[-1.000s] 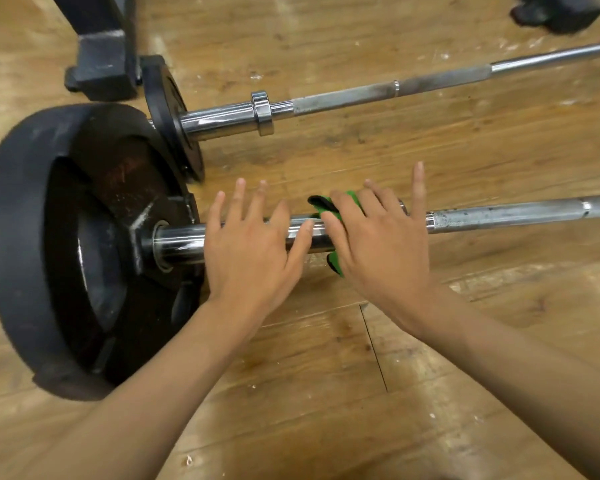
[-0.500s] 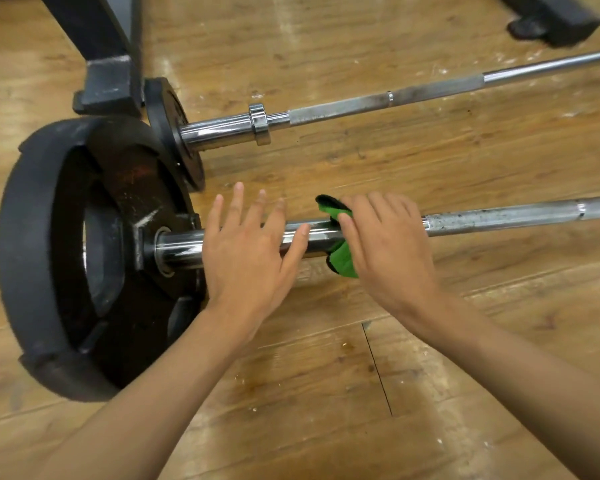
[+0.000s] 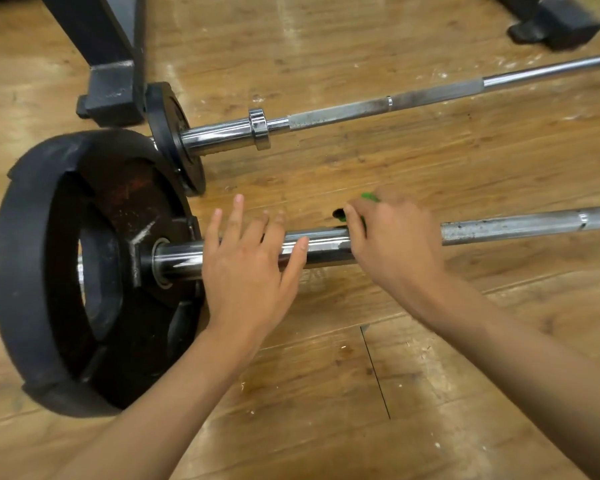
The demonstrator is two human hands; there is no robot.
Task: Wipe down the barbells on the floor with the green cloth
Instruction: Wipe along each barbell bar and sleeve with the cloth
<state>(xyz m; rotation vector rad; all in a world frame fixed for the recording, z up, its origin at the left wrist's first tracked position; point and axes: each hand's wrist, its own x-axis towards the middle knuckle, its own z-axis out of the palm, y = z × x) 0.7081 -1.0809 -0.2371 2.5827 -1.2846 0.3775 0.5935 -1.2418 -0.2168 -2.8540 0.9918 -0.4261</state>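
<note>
Two barbells lie on the wooden floor. The near barbell (image 3: pixel 506 226) runs left to right and carries a large black plate (image 3: pixel 45 271) at its left end. My left hand (image 3: pixel 246 268) rests flat on its chrome sleeve (image 3: pixel 326 245), fingers straight. Just to the right, my right hand (image 3: pixel 395 244) curls over the bar and grips the green cloth (image 3: pixel 369 197), of which only small bits show past the fingers. The far barbell (image 3: pixel 361 110) lies behind, with a small black plate (image 3: pixel 174 133) and a collar.
A black rack foot (image 3: pixel 111 88) stands at the back left, touching the far barbell's small plate. Another dark base (image 3: pixel 558 22) sits at the top right. Wooden floor stretches in front of the near bar.
My right hand has curled tighter round the bar and rolled the green cloth toward the far side, so most of it is now hidden. My left hand stays on the sleeve.
</note>
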